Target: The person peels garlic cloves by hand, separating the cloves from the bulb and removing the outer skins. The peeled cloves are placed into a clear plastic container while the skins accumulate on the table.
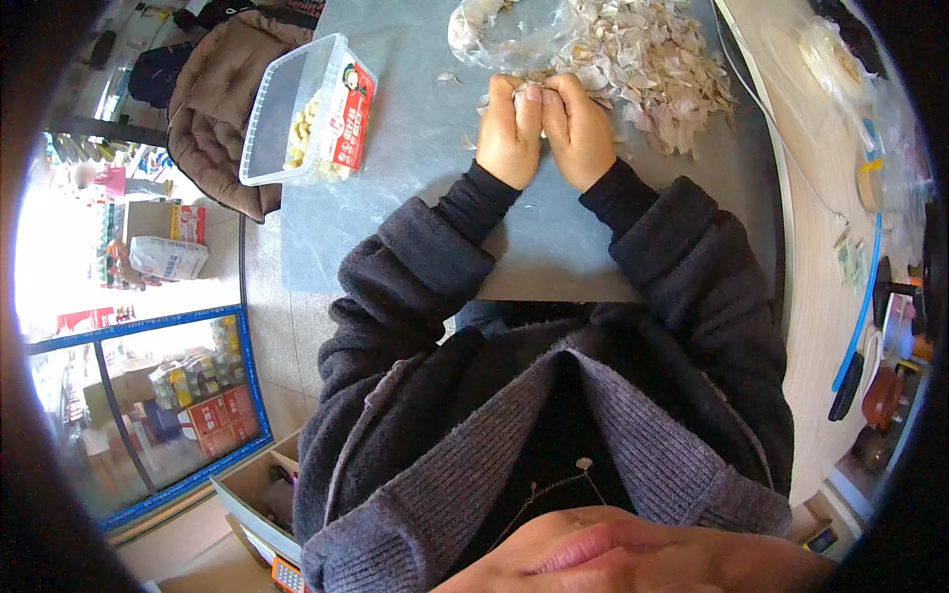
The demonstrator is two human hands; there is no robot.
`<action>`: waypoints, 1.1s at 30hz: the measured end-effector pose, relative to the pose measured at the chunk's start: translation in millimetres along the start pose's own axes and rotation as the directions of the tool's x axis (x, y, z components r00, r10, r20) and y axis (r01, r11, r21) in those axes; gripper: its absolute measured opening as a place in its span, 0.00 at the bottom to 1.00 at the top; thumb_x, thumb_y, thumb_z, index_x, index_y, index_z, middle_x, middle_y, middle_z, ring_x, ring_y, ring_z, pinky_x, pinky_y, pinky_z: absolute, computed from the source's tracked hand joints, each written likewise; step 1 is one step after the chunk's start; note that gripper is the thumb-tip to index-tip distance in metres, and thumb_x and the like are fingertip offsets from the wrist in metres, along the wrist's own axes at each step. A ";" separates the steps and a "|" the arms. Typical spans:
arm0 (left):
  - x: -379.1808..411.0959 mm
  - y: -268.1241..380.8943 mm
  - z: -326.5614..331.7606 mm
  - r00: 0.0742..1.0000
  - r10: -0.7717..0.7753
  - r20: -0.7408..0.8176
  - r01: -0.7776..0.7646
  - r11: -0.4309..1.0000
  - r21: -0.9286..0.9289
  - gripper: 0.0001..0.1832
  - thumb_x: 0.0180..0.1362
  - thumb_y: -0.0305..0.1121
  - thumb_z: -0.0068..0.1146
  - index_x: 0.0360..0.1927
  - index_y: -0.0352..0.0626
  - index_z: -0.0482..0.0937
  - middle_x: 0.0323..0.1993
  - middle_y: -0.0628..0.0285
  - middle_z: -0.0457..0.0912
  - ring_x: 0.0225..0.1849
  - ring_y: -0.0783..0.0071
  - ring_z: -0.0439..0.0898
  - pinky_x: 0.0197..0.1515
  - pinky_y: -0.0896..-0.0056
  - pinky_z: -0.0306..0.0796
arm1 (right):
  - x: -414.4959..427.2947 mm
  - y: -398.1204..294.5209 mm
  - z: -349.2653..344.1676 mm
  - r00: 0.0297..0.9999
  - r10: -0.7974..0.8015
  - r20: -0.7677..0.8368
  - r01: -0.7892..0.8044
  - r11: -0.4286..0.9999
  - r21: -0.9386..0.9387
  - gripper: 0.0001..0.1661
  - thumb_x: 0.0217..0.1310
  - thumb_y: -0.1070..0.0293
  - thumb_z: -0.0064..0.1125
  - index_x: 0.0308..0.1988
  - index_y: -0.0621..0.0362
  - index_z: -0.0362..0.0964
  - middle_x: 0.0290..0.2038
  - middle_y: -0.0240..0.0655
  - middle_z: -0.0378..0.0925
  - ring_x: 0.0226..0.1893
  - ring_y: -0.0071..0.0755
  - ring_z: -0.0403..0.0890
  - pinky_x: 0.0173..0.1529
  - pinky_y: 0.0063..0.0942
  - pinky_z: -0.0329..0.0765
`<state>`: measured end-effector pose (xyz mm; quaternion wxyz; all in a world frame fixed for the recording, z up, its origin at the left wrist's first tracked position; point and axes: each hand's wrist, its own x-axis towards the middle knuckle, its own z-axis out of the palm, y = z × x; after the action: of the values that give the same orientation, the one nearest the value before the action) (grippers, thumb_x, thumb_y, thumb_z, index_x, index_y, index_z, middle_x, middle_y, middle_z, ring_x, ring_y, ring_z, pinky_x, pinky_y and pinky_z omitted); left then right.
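My left hand (510,133) and my right hand (577,132) meet above the grey table (415,244), thumbs side by side. Between the fingertips both pinch a small whitish piece, seemingly a garlic clove with papery skin, mostly hidden by the fingers. Just beyond and to the right lies a large heap of dry garlic skins (652,74). A clear plastic bag (511,44) with pale contents rests behind my hands. Left of them, a clear plastic tub (296,174) with a red label holds peeled cloves (302,133).
A brown padded chair (215,111) stands against the table's left side. On the right runs a pale wooden counter (808,296) with a thin cable, a blue strap (864,311) and plastic bags. An open drawer or box (259,511) is at the lower left.
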<state>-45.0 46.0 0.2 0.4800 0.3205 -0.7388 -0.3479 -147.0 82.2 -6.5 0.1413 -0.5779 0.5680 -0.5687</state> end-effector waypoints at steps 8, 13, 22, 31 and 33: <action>0.0 0.5 -6.9 0.864 -0.325 0.385 0.497 0.424 -0.757 0.16 0.63 0.46 0.32 0.27 0.48 0.63 0.14 0.68 0.61 0.11 0.80 0.55 0.13 0.80 0.49 | 6.1 -2.9 -11.7 0.985 -0.172 -0.024 0.173 0.955 0.241 0.12 0.63 0.63 0.39 0.36 0.61 0.64 0.24 0.38 0.70 0.22 0.37 0.72 0.27 0.32 0.68; 6.8 -13.1 -14.1 0.857 -0.329 0.396 0.515 0.555 -0.654 0.19 0.63 0.48 0.29 0.29 0.46 0.66 0.15 0.66 0.66 0.13 0.79 0.59 0.15 0.80 0.51 | 3.3 -3.4 -13.0 0.980 0.151 0.133 -0.200 0.784 0.587 0.15 0.66 0.59 0.36 0.35 0.58 0.64 0.17 0.26 0.62 0.14 0.15 0.59 0.18 0.14 0.57; 11.4 -26.7 -22.8 0.963 0.110 0.246 -0.162 0.966 0.201 0.09 0.53 0.33 0.52 0.32 0.37 0.75 0.27 0.56 0.73 0.30 0.65 0.72 0.34 0.68 0.66 | 9.3 5.7 -14.4 0.976 0.163 0.143 -0.216 0.686 0.695 0.19 0.67 0.57 0.33 0.39 0.61 0.64 0.17 0.26 0.59 0.13 0.16 0.58 0.17 0.15 0.58; 6.3 -13.5 -21.0 0.992 0.026 0.127 -0.019 0.998 -0.053 0.10 0.53 0.27 0.52 0.39 0.34 0.72 0.26 0.61 0.73 0.25 0.76 0.70 0.29 0.75 0.66 | 3.6 -4.7 -16.8 0.952 0.050 0.304 -0.181 0.888 0.423 0.17 0.64 0.69 0.39 0.51 0.60 0.63 0.31 0.31 0.71 0.23 0.18 0.69 0.27 0.17 0.69; 6.5 -10.7 -21.0 0.987 -0.026 0.158 0.039 0.996 -0.079 0.10 0.55 0.27 0.51 0.40 0.34 0.71 0.29 0.63 0.73 0.27 0.80 0.70 0.30 0.77 0.66 | 2.7 -1.7 -13.6 0.975 0.028 0.220 -0.119 0.903 0.413 0.15 0.63 0.70 0.41 0.49 0.61 0.64 0.32 0.32 0.73 0.25 0.20 0.71 0.29 0.19 0.70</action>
<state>-26.1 30.5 0.8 0.4274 0.2841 -0.7540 -0.4100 -158.0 87.1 0.5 0.3434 -0.5681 0.4344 -0.6088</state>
